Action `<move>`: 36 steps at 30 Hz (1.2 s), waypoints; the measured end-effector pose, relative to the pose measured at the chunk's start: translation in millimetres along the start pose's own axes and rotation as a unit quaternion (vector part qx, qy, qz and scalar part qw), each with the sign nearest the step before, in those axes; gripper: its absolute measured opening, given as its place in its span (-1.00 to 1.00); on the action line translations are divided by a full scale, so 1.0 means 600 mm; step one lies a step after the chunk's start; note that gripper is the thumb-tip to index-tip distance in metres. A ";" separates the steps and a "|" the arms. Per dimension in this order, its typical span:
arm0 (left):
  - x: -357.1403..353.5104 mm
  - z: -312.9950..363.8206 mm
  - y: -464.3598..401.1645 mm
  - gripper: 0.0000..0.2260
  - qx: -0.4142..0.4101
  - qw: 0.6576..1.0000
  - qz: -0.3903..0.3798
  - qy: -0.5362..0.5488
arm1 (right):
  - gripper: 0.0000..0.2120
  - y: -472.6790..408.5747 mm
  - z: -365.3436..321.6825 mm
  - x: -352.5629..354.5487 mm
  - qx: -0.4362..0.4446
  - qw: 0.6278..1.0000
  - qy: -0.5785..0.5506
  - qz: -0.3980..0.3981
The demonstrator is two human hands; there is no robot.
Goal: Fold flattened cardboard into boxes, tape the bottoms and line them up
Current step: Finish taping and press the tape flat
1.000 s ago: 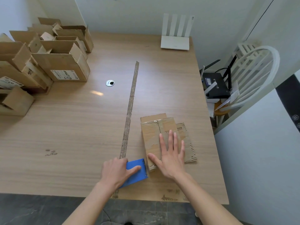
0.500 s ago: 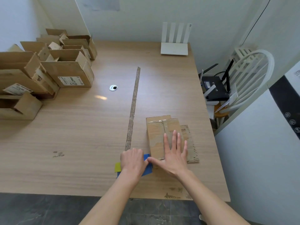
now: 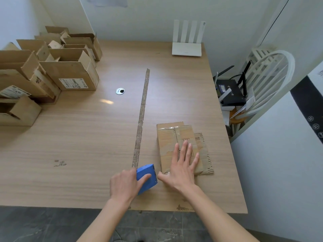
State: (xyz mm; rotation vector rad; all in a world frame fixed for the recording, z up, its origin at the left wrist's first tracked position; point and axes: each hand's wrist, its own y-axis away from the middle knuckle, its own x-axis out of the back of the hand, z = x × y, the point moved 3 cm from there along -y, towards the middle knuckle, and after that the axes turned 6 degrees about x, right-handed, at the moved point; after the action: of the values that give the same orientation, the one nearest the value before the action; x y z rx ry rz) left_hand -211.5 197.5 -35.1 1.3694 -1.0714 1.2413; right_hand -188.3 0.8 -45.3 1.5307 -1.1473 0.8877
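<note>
No words can be read here. A white sticker (image 3: 74,83) on the front of the brown cardboard box (image 3: 70,74) at the far left has tiny black print. The flat brown cardboard (image 3: 199,142) near the right has small dark marks, too blurry.

We have one head-worn view, looking forward and down. Beyond the fingers (image 3: 185,151) the table (image 3: 87,137) stretches to the wall.

White router (image 3: 187,48) on table (image 3: 87,137); chair (image 3: 267,81) beside (right).
</note>
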 end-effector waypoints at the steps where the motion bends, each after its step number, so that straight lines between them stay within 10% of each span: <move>1: 0.006 0.008 -0.003 -0.45 0.001 1.000 -0.017 -0.017 | 0.23 0.001 0.002 -0.001 0.005 1.000 -0.001 0.000; 9: 0.036 0.084 -0.048 -0.65 -0.045 0.991 -0.063 -0.112 | 0.25 0.002 0.002 -0.013 -0.006 0.999 0.020 0.028; 27: -0.057 -0.029 0.008 -0.34 -0.035 0.993 0.081 0.083 | 0.18 0.017 -0.006 -0.015 0.040 0.997 -0.060 0.041; 32: -0.007 0.076 0.032 -0.52 -0.096 0.947 0.026 0.305 | -0.20 0.042 0.103 0.043 0.043 0.968 -0.178 0.172; 36: -0.028 0.165 0.037 -0.39 0.025 0.856 -0.132 0.499 | -0.17 0.043 0.147 0.007 0.010 0.951 -0.298 0.078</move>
State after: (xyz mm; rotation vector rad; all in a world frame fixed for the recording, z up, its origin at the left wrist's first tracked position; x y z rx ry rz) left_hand -220.5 96.0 -51.2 0.6646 -0.1095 1.4859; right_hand -212.1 -87.1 -55.8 1.8036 -1.7124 0.5404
